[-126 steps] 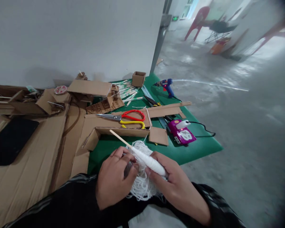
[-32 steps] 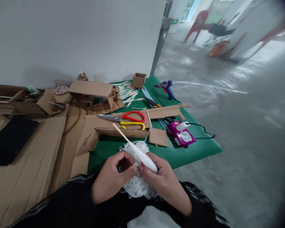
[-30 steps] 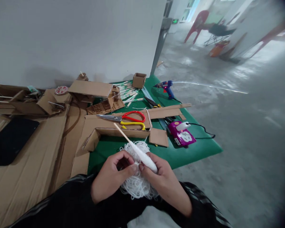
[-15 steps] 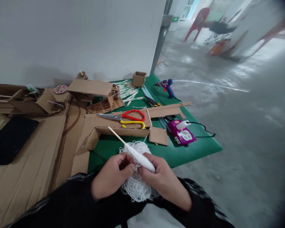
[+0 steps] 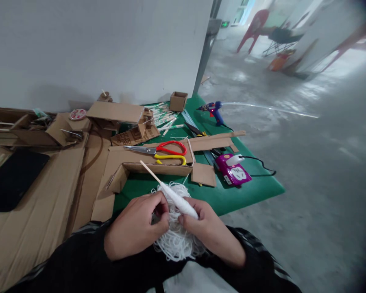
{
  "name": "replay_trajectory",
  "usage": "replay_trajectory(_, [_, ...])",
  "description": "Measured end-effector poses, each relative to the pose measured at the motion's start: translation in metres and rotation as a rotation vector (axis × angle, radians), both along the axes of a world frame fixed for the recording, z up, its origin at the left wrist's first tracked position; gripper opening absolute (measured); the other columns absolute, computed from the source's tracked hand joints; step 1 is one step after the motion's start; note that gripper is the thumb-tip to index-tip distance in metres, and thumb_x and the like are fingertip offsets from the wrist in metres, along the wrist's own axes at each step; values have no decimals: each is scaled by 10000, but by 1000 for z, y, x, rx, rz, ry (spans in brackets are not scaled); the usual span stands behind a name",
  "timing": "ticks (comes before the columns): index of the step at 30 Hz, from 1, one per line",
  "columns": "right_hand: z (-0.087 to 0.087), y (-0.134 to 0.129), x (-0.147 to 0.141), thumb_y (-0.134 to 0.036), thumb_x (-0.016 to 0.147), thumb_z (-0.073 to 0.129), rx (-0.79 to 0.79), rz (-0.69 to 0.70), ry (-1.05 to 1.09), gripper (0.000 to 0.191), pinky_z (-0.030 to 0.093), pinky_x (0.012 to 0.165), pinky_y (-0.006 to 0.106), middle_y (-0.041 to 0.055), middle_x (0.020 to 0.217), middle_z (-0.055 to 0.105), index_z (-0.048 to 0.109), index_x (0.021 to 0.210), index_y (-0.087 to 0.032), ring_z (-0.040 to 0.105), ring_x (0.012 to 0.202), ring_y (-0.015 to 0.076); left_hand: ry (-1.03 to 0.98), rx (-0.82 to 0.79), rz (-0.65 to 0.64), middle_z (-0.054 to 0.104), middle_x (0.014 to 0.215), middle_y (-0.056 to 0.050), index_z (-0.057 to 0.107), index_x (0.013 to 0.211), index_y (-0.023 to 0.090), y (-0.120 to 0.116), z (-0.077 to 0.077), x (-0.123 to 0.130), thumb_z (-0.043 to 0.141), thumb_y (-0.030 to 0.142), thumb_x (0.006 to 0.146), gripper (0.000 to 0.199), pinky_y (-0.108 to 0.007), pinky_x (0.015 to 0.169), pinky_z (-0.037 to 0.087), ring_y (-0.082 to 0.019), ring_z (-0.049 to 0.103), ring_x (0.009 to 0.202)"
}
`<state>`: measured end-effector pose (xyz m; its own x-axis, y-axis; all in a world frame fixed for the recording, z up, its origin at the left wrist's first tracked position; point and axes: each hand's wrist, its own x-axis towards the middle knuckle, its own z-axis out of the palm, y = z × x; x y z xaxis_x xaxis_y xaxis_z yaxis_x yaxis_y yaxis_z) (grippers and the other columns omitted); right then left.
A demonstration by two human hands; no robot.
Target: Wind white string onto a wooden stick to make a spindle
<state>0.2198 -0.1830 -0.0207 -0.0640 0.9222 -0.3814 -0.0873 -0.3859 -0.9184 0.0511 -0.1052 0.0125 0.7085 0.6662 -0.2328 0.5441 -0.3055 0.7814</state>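
My right hand (image 5: 210, 232) grips a thin wooden stick wound with white string (image 5: 178, 201), its bare tip pointing up and left. My left hand (image 5: 134, 230) pinches the white string beside the wound part. A loose tangle of white string (image 5: 177, 240) lies under and between both hands, over my lap. Both sleeves are black.
Red-and-yellow scissors (image 5: 161, 152) lie on cut cardboard (image 5: 122, 162) on a green mat (image 5: 247, 191). A purple power strip (image 5: 233, 169), a blue glue gun (image 5: 213, 110) and a small cardboard box (image 5: 178, 101) sit beyond. Flat cardboard (image 5: 33, 219) and a black pad (image 5: 12, 179) lie left. Bare concrete floor spreads right.
Both hands stay on the stick and string with small shifts. My left hand has slid a little toward me and left; the stick's tip wobbles slightly.
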Motion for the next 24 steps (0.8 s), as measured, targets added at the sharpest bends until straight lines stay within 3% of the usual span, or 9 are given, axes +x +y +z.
replay_trajectory(3, [1,0,0,-221,712,549,9,-9,-25,100,275,504,212,-34,669,407,528,776,-147,317,585,87,-95,-61,44,576,807,26,519,806,209,-1,-4,1,550,166,809,54,-265,697,395,-149,520,758])
replay_trajectory(7, [3,-1,-1,-203,735,535,40,-3,-111,106,305,522,215,-24,694,432,564,807,-132,342,611,95,-203,-271,73,578,878,11,533,966,201,-4,-14,2,609,220,811,174,-269,701,420,-149,497,762])
replay_trajectory(15, [2,3,-4,-149,670,491,49,38,-138,88,317,544,226,-17,698,456,528,750,-146,375,632,104,-303,-538,129,388,769,43,447,840,185,-1,-26,1,626,216,734,211,-250,606,335,-112,328,666])
replay_trajectory(20, [-2,4,-1,-143,683,485,5,102,-77,168,285,522,222,-23,696,453,574,826,-134,344,610,93,-346,-748,103,434,832,15,442,866,180,4,-30,-2,648,259,709,271,-268,664,366,-123,386,722])
replay_trajectory(24, [-1,6,2,-161,690,514,-1,130,-5,144,275,520,224,-27,684,438,573,818,-130,325,601,91,-302,-706,57,482,884,-14,468,911,177,5,-29,-2,613,278,764,231,-314,744,402,-160,451,802])
